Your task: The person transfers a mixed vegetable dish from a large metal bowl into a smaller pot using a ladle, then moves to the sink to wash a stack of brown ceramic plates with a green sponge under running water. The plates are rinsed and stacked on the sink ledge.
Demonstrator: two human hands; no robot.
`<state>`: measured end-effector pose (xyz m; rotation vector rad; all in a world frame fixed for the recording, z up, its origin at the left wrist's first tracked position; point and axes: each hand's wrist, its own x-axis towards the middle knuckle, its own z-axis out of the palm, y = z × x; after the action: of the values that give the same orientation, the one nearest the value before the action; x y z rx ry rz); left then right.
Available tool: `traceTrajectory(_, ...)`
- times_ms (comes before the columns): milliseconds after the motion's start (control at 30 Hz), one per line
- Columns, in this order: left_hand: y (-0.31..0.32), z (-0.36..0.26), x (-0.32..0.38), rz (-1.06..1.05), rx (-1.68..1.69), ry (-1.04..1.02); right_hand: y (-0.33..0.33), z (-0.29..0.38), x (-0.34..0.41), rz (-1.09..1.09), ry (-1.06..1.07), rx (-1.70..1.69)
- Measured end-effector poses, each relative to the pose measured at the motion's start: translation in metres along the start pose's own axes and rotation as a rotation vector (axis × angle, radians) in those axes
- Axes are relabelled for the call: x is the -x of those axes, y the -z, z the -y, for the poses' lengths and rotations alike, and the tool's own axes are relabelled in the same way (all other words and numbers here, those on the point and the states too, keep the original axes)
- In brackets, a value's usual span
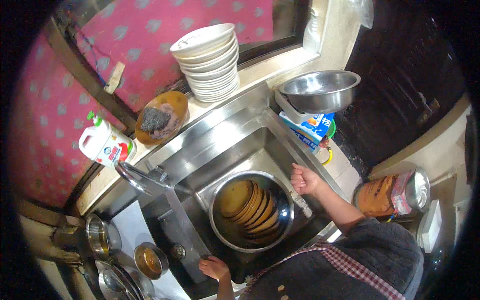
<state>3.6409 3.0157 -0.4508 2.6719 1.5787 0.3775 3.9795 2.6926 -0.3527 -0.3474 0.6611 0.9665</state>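
Note:
A round steel basin (pixel 288 225) sits in the right bowl of a stainless steel sink (pixel 258 157). Brownish plates (pixel 258 210) lean overlapped in the water inside it. My right hand (pixel 305 180) is just beyond the basin's right rim, its fingers curled in, with no object visible in them. Under that hand runs a pale strip (pixel 302 206), and I cannot tell what it is. My left hand (pixel 213 267) is at the near end of the sink divider (pixel 191 232), apart from the basin, with no object seen in it.
White bowls and plates (pixel 210 63) form a tall stack on the ledge. Beside them are a brown bowl with a scouring pad (pixel 155 120) and a detergent jug (pixel 108 144). A faucet (pixel 138 174) arches over the left bowl. A steel bowl (pixel 320 92) rests above boxes at right; pots (pixel 150 260) stand left.

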Motion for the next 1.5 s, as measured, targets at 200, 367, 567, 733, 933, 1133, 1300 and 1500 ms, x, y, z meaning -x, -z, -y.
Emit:
traceTrajectory(200,0.034,-0.206,-0.112,0.093,0.845,-0.541,0.038,0.006,0.019,-0.080,-0.052,0.045)
traceTrajectory(367,0.091,-0.435,-0.241,0.667,1.920,0.199,0.063,-0.003,0.023,-0.027,-0.290,-0.005)
traceTrajectory(567,0.122,-0.499,-0.283,1.235,1.951,-0.041,0.087,0.031,0.012,0.026,-0.416,0.020)
traceTrajectory(733,0.115,-0.516,-0.273,1.264,1.930,-0.056,0.090,0.045,-0.018,0.020,-0.443,0.028)
traceTrajectory(933,0.112,-0.574,-0.246,1.350,1.999,-0.013,0.082,0.060,-0.042,0.077,-0.427,0.075)
traceTrajectory(1133,0.105,-0.640,-0.216,1.380,2.040,-0.147,0.083,0.069,-0.047,0.112,-0.442,-0.004)
traceTrajectory(1300,0.092,-0.684,-0.189,1.159,1.929,-0.471,0.084,0.067,-0.047,0.150,-0.454,0.001)
traceTrajectory(1500,0.092,-0.741,-0.174,1.471,1.981,-0.200,0.076,0.064,-0.044,0.177,-0.375,0.021)
